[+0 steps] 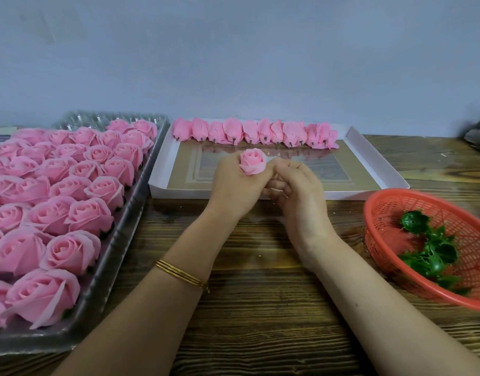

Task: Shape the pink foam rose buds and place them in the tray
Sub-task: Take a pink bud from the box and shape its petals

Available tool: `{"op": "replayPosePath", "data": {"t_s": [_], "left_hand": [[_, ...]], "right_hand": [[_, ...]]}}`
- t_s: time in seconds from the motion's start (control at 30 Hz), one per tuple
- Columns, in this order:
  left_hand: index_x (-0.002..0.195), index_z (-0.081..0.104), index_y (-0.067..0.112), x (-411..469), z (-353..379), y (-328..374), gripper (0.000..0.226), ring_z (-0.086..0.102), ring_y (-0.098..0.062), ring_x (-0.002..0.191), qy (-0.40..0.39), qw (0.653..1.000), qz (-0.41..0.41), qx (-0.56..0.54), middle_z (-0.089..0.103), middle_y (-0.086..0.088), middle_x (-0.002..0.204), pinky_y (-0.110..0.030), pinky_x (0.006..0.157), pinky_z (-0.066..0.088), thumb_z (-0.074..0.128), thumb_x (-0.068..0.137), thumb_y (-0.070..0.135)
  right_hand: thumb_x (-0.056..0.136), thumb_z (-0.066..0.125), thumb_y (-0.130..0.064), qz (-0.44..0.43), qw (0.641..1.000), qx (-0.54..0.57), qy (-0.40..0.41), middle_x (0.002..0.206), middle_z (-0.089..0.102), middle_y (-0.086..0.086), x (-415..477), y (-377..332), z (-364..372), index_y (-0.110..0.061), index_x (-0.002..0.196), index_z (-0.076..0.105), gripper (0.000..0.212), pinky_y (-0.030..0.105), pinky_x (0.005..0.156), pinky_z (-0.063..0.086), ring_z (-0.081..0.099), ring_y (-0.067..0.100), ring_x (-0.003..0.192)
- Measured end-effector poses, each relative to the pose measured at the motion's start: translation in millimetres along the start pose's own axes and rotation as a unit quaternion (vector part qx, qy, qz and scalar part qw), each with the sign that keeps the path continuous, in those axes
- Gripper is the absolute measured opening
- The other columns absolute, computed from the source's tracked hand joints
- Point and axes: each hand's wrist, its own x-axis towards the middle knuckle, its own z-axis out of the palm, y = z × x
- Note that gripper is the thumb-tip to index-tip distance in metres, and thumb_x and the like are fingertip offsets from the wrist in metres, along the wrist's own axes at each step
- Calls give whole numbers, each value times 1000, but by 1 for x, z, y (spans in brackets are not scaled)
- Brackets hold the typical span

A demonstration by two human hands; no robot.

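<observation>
In the middle of the frame the person's left hand holds one pink foam rose bud upright, its grip clamped round the base of the bud so that the spiralled petals stand above the fingers. The right hand sits just beside it and touches it, fingers curled inward toward the underside of the bud (whether this grip pinches anything cannot be told, since the fingertips are hidden). Both hands hover over the near edge of a white tray that lies at centre on the wooden surface.

Along the tray's far edge, toward the top of the frame, a row of buds lies side by side with the short dark stems pointing toward the viewer. The held bud is above the tray, apart from that row.

At the left of the frame a clear plastic tray is packed with opened pink roses in rows. At the lower right a red mesh basket holds several green plastic calyxes. Thin gold bangles circle the left wrist.
</observation>
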Motion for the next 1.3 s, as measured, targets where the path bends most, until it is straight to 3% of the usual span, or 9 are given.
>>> {"op": "replayPosePath", "data": {"t_s": [0.07, 0.17, 0.33, 0.53, 0.7, 0.97, 1.1, 1.23, 1.3], "left_hand": [[56, 52, 25, 1, -1, -1, 38, 49, 4, 46, 3, 998, 22, 65, 54, 16, 47, -7, 45, 36, 66, 83, 1], [71, 66, 17, 1, -1, -1, 15, 59, -6, 63, -20, 992, 23, 121, 66, 6, 67, -17, 55, 45, 69, 85, 12], [90, 72, 7, -4, 2, 0, 12, 67, -26, 83, -47, 985, 18, 166, 72, -9, 83, -48, 75, 54, 67, 87, 16], [87, 71, 3, -7, 2, 2, 13, 67, -28, 82, -43, 983, 20, 176, 71, -12, 82, -49, 73, 53, 65, 88, 15], [79, 70, 6, -9, 4, 1, 15, 65, -26, 76, -30, 981, 30, 188, 69, -10, 75, -50, 70, 53, 66, 89, 17], [72, 69, 13, -8, 6, -1, 16, 64, -19, 68, -32, 983, 21, 179, 68, -3, 67, -38, 62, 51, 66, 87, 19], [57, 62, 23, -3, 4, 0, 24, 64, -19, 61, 41, 995, -21, 94, 65, 2, 59, -41, 61, 55, 69, 76, 35], [55, 55, 23, 0, 4, -1, 33, 61, -16, 59, 86, 995, -15, 55, 61, 5, 56, -43, 62, 56, 76, 79, 33], [57, 53, 22, 0, 7, -2, 34, 66, -26, 62, 86, 996, -31, 11, 62, -7, 59, -48, 63, 60, 77, 80, 27]], "right_hand": [[87, 64, -24, -2, 999, -33, 1, 84, 63, 7, -2, 0, 1, -16, 91, 61, 9, 33, 66, 50, 61, 18, 79], [82, 67, -27, -9, 999, -40, -2, 93, 61, 8, -3, -2, 4, -13, 97, 61, 21, 29, 74, 48, 59, 17, 84], [90, 63, -19, 16, 1000, -19, 3, 77, 69, 1, -5, -4, 5, -12, 95, 63, 8, 18, 46, 48, 63, 6, 65], [89, 62, -13, 32, 999, -13, -3, 78, 69, 4, -6, -7, 6, -8, 96, 63, 9, 21, 46, 48, 65, 8, 68], [88, 61, -8, 39, 999, -7, 0, 86, 67, 10, -5, -6, 5, -3, 100, 62, 12, 26, 70, 50, 64, 16, 82], [90, 59, -8, 32, 999, 7, -11, 85, 67, 9, -3, -4, 4, -3, 99, 62, 10, 23, 69, 53, 65, 13, 79], [98, 49, -13, 32, 996, 89, 6, 76, 63, 4, -1, 0, 7, -5, 91, 62, 17, 21, 63, 51, 61, 9, 68], [85, 50, 13, -2, 1000, -25, -11, 80, 70, 9, -4, 5, 3, -1, 92, 65, 22, 29, 72, 56, 67, 18, 78], [80, 59, 17, -18, 995, -94, -38, 84, 71, 9, -6, 9, 3, -2, 97, 64, 26, 30, 69, 56, 67, 19, 81]]}}
